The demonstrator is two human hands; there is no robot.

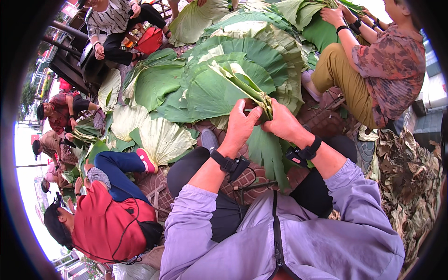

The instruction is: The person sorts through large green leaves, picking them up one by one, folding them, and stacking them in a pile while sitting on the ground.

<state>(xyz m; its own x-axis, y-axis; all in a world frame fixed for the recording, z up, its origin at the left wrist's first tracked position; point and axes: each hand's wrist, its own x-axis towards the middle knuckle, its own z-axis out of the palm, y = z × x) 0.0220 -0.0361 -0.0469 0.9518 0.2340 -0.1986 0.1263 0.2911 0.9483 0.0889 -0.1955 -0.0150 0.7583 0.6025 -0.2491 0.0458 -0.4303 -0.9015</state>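
Observation:
My left hand [241, 122] and my right hand [284, 120] meet in front of me, both closed around a folded bundle of lotus leaves [241, 82]. The gathered, pale tip of the bundle sits between my thumbs and fingers. From beneath my hands a green leaf [267, 154] hangs down between my knees. Whether it belongs to the bundle is hidden by my fingers. Just beyond lies a broad heap of stacked green lotus leaves [206, 94], partly behind the bundle.
Pale leaves [164, 138] spread on the brick paving to the left. A person in red [108, 224] sits at left, another in a patterned shirt [392, 70] at right handles leaves. A person in stripes [112, 21] sits far left. Dry brown leaves [406, 189] are piled at right.

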